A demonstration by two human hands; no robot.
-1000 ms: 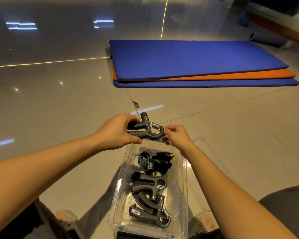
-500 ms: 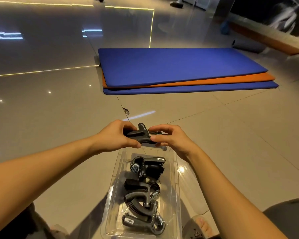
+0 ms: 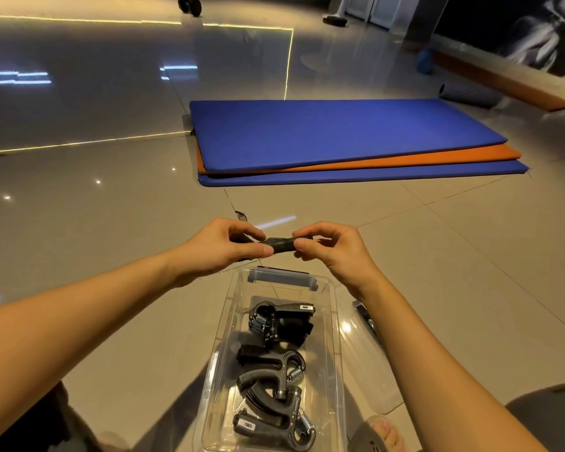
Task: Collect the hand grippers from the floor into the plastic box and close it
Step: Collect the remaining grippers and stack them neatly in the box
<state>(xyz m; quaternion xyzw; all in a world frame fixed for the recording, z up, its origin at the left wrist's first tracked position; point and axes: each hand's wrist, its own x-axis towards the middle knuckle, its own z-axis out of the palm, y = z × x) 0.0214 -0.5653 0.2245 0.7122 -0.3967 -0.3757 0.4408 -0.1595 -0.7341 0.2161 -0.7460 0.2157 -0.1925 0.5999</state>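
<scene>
Gripper (image 3: 279,245) is being held in the air by both hands, just past the far end of the box (image 3: 336,334) and a little above its rim. It is showing edge-on as a dark, blurred bar, so its handles and spring are not making out clearly. The left hand (image 3: 225,247) is pinching its left end between thumb and curled fingers. The right hand (image 3: 335,251) is pinching its right end the same way, thumb underneath and fingers bent over the top. Both forearms are reaching forward, one on each side of the box.

The box is clear plastic and is standing open on the floor (image 3: 111,256), its long side running away from the person. Other grippers (image 3: 268,357) are lying inside it in a line from the far end to the near end, grey and black with steel springs, touching and partly hooked into one another; their number is hard to tell. A clear lid (image 3: 384,398) is lying flat on the floor just beside the right wall of the box.

Well beyond the hands, a blue mat (image 3: 333,132) is lying on an orange mat (image 3: 437,156), which is lying on another blue one. A foot (image 3: 384,430) in a sandal is showing near the box's near right corner.
</scene>
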